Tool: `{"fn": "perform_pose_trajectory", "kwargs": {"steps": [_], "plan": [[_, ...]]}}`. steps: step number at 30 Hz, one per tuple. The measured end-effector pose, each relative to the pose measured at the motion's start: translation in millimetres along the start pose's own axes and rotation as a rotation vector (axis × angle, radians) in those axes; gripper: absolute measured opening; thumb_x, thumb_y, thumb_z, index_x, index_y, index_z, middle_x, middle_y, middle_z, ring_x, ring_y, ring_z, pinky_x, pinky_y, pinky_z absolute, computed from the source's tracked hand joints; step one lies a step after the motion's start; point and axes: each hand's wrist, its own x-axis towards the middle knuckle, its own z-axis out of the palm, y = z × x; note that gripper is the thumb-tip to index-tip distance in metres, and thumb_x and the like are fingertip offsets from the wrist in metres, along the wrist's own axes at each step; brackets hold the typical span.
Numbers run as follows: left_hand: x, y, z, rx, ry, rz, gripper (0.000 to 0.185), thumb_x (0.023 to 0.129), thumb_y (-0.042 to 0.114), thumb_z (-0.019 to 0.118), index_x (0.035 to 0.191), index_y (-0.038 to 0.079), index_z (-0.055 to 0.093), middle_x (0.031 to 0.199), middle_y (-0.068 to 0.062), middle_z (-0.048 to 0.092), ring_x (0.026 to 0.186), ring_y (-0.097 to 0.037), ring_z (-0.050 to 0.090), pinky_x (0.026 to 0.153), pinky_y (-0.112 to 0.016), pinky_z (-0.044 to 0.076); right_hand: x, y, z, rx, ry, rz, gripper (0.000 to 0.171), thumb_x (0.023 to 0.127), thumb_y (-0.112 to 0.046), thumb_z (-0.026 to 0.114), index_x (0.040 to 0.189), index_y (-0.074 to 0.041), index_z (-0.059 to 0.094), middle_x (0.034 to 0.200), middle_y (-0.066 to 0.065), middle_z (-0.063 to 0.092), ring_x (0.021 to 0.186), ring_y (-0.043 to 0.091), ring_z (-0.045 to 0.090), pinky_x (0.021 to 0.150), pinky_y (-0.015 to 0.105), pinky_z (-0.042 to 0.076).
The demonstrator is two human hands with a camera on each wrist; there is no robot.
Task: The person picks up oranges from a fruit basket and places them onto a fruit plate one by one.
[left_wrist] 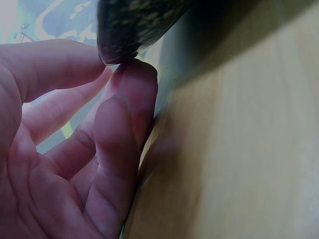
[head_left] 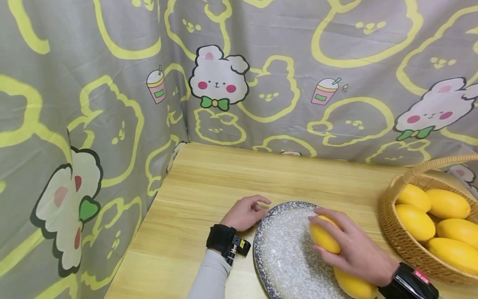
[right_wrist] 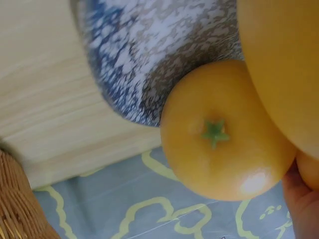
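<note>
My right hand [head_left: 354,249] grips a yellow mango [head_left: 325,234] over the right part of a speckled grey plate [head_left: 291,253] with a dark blue rim. Below that hand, a second mango [head_left: 354,285] lies at the plate's right side, partly hidden. A bit of more yellow shows behind the fingers. The right wrist view has a mango [right_wrist: 224,159] with a green star-shaped stem mark beside a larger yellow surface. At the plate's left rim, my left hand [head_left: 242,214] rests low by the table, its thumb and fingertips holding the rim [left_wrist: 134,30].
A wicker basket [head_left: 388,207] with a looped handle stands at the right, with several mangoes [head_left: 448,203] inside. Wooden tabletop [head_left: 179,232] lies around the plate. A grey cartoon-print curtain [head_left: 269,41] hangs along the table's back and left edges.
</note>
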Motion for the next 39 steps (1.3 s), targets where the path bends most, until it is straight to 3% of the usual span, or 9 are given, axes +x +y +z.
{"fn": "perform_pose_trajectory", "kwargs": {"steps": [6, 19, 22, 29, 39], "plan": [[1.2, 2.6, -0.1, -0.005, -0.001, 0.002, 0.031, 0.100, 0.025, 0.066, 0.130, 0.022, 0.070, 0.097, 0.001, 0.073, 0.081, -0.011, 0.062, 0.075, -0.029, 0.048, 2.6, -1.8, 0.3, 0.008, -0.034, -0.023, 0.072, 0.081, -0.034, 0.087, 0.146, -0.029, 0.055, 0.146, 0.005, 0.055, 0.124, 0.016, 0.056, 0.112, 0.011, 0.029], [-0.3, 1.9, -0.1, 0.015, -0.006, 0.004, 0.031, 0.101, 0.026, 0.065, 0.131, 0.023, 0.069, 0.100, 0.001, 0.074, 0.084, -0.011, 0.064, 0.079, -0.031, 0.050, 6.0, -6.3, 3.4, 0.000, -0.103, -0.036, 0.066, 0.087, -0.041, 0.083, 0.145, -0.031, 0.055, 0.146, 0.000, 0.055, 0.126, 0.013, 0.057, 0.112, 0.011, 0.030], [-0.8, 1.5, 0.0, 0.021, -0.006, 0.002, 0.032, 0.101, 0.026, 0.065, 0.132, 0.022, 0.069, 0.100, 0.001, 0.075, 0.085, -0.011, 0.064, 0.080, -0.032, 0.050, 7.2, -8.3, 5.6, -0.004, -0.119, -0.027, 0.063, 0.087, -0.042, 0.082, 0.144, -0.030, 0.056, 0.145, -0.002, 0.055, 0.125, 0.012, 0.058, 0.109, 0.015, 0.036], [-0.9, 1.6, 0.9, 0.024, -0.007, 0.003, 0.032, 0.101, 0.025, 0.065, 0.132, 0.021, 0.069, 0.100, 0.001, 0.075, 0.085, -0.011, 0.064, 0.080, -0.032, 0.050, 6.7, -8.0, 8.8, 0.001, -0.151, 0.004, 0.063, 0.085, -0.042, 0.084, 0.141, -0.026, 0.060, 0.144, -0.003, 0.055, 0.124, 0.012, 0.059, 0.098, 0.037, 0.055], [-0.7, 2.4, 1.4, 0.024, 0.001, 0.008, 0.031, 0.100, 0.024, 0.066, 0.131, 0.022, 0.069, 0.099, 0.001, 0.075, 0.082, -0.010, 0.063, 0.077, -0.030, 0.049, 6.8, -8.6, 9.2, -0.001, -0.189, 0.042, 0.064, 0.087, -0.048, 0.081, 0.143, -0.028, 0.059, 0.144, -0.004, 0.054, 0.122, 0.011, 0.060, 0.096, 0.037, 0.057]]}}
